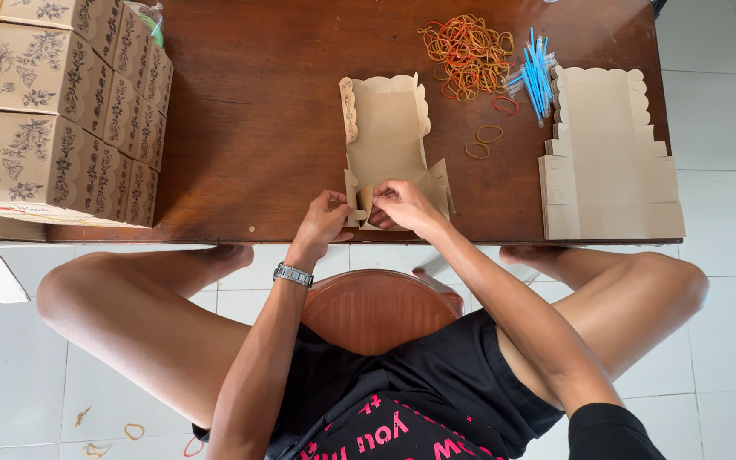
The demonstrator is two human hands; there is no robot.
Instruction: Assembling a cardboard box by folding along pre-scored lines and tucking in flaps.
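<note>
- Brown card is what both hands work on — a flat box blank (388,140) that lies on the dark wooden table (257,128), at the near edge, right in front of the person.
- Left hand (325,220), with a watch (293,274) on its wrist, is closed on a small side flap at the near left corner of the blank, fingers pinching it.
- Right hand (402,204) is closed too, pinching the next flap just beside it, so the two hands almost touch.
- My guess at the step: the near end wall is being folded up and its corner flaps tucked together. The far end, with its wavy edge, lies open and is not yet folded.
- Next, I think, the flaps need a firm push into place while the card is kept from sliding, then the same at the far end.
- Long side of the blank runs away from the person, from the near table edge toward the far side. The wavy lid end points away.
- Well apart on the right sits a stack of flat blanks (611,162), with a pile of rubber bands (466,51) and some blue sticks (537,72) near it.
- Finished printed boxes (53,111) are stacked at the left end of the table.
</note>
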